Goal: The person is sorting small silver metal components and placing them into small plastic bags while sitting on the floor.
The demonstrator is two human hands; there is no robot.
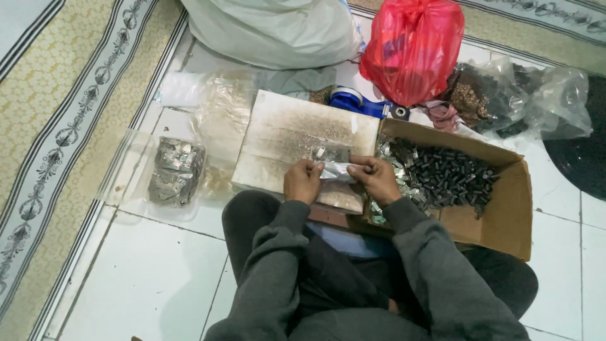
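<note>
Both hands meet over the near edge of a worn, pale rectangular board point(297, 142) that lies on the white tiled floor point(151, 278). The left hand point(302, 180) and the right hand point(376, 179) are each closed in a pinch on an end of a small silvery foil packet point(338, 171), which is stretched between them just above the board. Grey sweatshirt sleeves point(435, 271) run back from the hands toward the near edge of the scene, over the person's dark trousers.

Just right of the right hand sits an open brown cardboard box point(505, 221), touching the board's right edge. Inside it, a heap of small dark cylindrical pieces point(451, 177) fills the middle, with scraps of shiny foil point(394, 161) piled at the left side next to the hand.

To the left of the board lies a clear plastic bag point(177, 170) holding flat silvery pieces, and a crumpled sheet of transparent plastic point(224, 120) rests between it and the board.

Farther away, beyond the board, stands a blue tape dispenser point(356, 101). Behind it are a red plastic bag point(413, 47), knotted at the top, and a large white plastic sack point(271, 28) to its left. On the far right, clear plastic bags with dark contents point(505, 95) lie beside the box. A beige patterned carpet point(57, 126) with striped borders covers the floor on the left.
</note>
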